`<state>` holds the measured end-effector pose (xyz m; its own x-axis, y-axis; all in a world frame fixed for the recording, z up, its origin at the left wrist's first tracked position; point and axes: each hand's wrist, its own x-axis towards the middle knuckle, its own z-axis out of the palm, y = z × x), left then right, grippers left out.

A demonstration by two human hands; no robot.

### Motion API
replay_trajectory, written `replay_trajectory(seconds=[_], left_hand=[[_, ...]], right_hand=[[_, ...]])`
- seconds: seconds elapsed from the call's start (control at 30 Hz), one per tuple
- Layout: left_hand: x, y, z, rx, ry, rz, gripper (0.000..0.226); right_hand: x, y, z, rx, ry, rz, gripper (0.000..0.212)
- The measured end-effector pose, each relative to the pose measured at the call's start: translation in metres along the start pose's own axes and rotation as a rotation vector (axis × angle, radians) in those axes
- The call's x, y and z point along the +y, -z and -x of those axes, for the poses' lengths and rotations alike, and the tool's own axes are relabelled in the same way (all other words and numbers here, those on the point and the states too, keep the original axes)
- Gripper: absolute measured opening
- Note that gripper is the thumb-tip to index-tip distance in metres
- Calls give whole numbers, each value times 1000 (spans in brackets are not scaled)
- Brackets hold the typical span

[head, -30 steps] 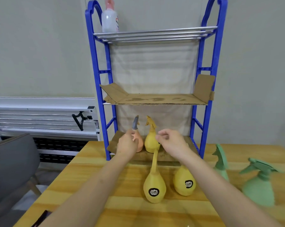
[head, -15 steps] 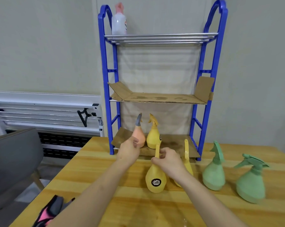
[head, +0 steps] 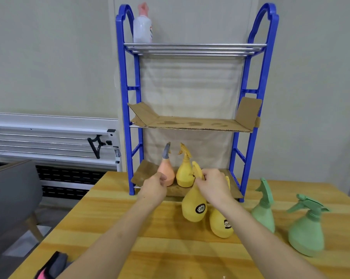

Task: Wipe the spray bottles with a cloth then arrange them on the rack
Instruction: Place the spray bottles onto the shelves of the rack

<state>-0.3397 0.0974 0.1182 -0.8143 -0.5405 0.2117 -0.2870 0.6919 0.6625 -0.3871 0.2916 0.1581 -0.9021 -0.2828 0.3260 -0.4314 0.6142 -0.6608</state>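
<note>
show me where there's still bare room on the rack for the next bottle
Free: the middle cardboard shelf, the top rails right of the white bottle. Crowded: bottom shelf's left, orange bottle beside yellow bottle.

A wooden counter point(head: 113, 224) with a yellow grain is filling the lower half of the room in front of me. To its left a grey chair point(head: 11, 198) is standing on pale wooden legs. Behind the chair a white metal frame with horizontal rails point(head: 49, 141) is running along the plain pale wall point(head: 49, 57), a black bracket point(head: 95, 143) hanging on its right end. At the counter's near left corner, something pink and grey point(head: 49, 266) is showing, too cut off to tell.
</note>
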Motion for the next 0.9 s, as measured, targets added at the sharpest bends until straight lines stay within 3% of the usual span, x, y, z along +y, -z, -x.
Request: replay_trajectory(seconds=[0.2, 0.5, 0.9], left_hand=[[7, -10, -16, -43, 6, 5, 30], [13, -29, -37, -83, -1, -37, 28], [21, -48, -49, -96, -52, -157, 28]], right_hand=[[2, 21, -57, 56, -29, -1, 28], [24, 12, -134, 40, -110, 165, 9], [59, -13, -164, -5, -91, 202, 15]])
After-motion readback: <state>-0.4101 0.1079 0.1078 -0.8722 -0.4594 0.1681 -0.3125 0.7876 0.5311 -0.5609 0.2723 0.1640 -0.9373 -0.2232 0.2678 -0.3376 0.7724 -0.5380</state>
